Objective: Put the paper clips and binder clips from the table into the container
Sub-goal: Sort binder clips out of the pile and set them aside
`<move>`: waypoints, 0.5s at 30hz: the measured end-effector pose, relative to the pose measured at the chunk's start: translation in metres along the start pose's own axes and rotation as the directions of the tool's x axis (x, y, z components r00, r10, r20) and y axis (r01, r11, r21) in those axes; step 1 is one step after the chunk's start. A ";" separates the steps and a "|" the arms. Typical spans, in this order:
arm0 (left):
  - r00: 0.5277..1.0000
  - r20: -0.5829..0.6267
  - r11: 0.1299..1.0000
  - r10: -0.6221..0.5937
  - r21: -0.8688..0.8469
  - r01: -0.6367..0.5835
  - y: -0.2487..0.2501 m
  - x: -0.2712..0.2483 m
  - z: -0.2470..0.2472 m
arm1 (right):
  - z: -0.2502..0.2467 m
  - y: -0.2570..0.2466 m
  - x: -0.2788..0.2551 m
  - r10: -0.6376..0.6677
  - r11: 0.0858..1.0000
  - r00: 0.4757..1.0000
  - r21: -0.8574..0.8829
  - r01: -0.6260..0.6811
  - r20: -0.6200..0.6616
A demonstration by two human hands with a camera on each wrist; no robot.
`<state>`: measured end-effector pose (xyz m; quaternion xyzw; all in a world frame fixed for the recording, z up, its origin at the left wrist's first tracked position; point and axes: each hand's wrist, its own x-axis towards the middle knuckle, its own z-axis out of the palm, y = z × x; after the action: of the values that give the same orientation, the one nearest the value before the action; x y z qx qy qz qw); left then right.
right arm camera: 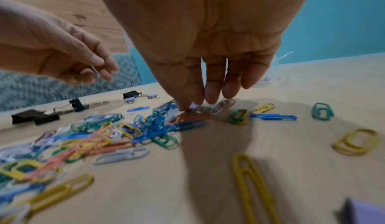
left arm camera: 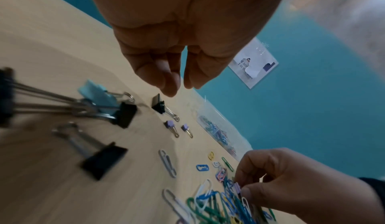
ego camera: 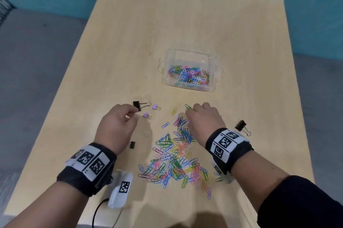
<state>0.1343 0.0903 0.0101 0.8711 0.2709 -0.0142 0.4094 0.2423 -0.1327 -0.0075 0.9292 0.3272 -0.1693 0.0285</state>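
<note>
A heap of coloured paper clips point(ego camera: 174, 157) lies on the table's near middle. Beyond it stands the clear container point(ego camera: 187, 50), with several clips inside. My left hand point(ego camera: 134, 111) hovers with thumb and forefinger close together just over a black binder clip point(left arm camera: 158, 103), holding nothing. Two small purple binder clips point(ego camera: 155, 107) point(ego camera: 146, 115) lie to its right. My right hand point(right arm camera: 191, 107) reaches down into the heap's far end and pinches a small purple binder clip point(left arm camera: 237, 186). More black binder clips lie at the right point(ego camera: 241, 125) and by my left wrist point(ego camera: 132, 144).
A white tagged device point(ego camera: 120, 190) with a black cable sits at the table's front left. Near the left wrist camera lie larger black binder clips and a light blue binder clip point(left arm camera: 98, 92). The table point(ego camera: 185, 14) ends at a teal wall behind.
</note>
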 end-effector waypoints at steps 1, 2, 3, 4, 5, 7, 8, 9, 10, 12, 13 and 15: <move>1.000 0.007 1.000 0.007 -0.004 -0.007 -0.003 -0.006 -0.002 | 0.000 0.000 0.000 -0.003 1.000 1.000 -0.010 0.004 0.012; 1.000 0.020 1.000 0.017 0.006 -0.017 -0.005 -0.012 -0.004 | -0.001 0.001 -0.001 -0.002 1.000 1.000 -0.010 0.002 0.022; 0.999 0.037 0.999 0.039 0.022 -0.039 -0.006 -0.019 -0.005 | -0.002 0.001 -0.001 0.000 1.000 1.000 -0.001 0.000 0.029; 0.996 0.062 0.997 0.064 0.038 -0.067 -0.007 -0.026 -0.005 | -0.003 0.001 -0.001 0.001 1.000 0.999 0.012 -0.002 0.037; 0.991 0.093 0.995 0.091 0.042 -0.096 -0.009 -0.034 -0.004 | -0.004 0.001 0.000 -0.003 1.000 0.999 0.026 0.002 0.041; 0.978 0.162 0.990 0.132 0.037 -0.140 -0.011 -0.051 -0.001 | -0.007 0.001 -0.001 -0.010 0.998 0.998 0.060 0.007 0.058; 0.970 0.192 0.986 0.152 0.039 -0.163 -0.012 -0.060 0.000 | -0.008 0.001 -0.001 -0.005 0.997 0.998 0.080 0.000 0.069; 0.959 0.223 0.981 0.174 0.049 -0.189 -0.014 -0.067 0.002 | -0.010 0.001 -0.002 -0.001 0.995 0.998 0.099 -0.006 0.069; 0.947 0.259 0.974 0.191 0.069 -0.215 -0.016 -0.074 0.004 | -0.011 0.001 -0.003 0.014 0.991 0.998 0.131 -0.021 0.054; 0.919 0.325 0.957 0.222 0.109 -0.270 -0.020 -0.086 0.008 | -0.016 -0.003 -0.004 0.054 0.963 0.999 0.265 -0.054 0.009; 0.903 0.351 0.944 0.247 0.125 -0.307 -0.022 -0.091 0.010 | -0.018 -0.007 -0.005 0.070 0.932 0.998 0.356 -0.066 0.003; 0.874 0.391 0.916 0.289 0.152 -0.371 -0.023 -0.099 0.014 | -0.020 -0.020 -0.005 0.057 0.861 0.998 0.504 -0.070 0.041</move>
<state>0.0414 0.0468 0.0090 0.9272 0.0344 -0.1332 0.3485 0.2324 -0.1163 0.0145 0.9124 0.2402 -0.2597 -0.2061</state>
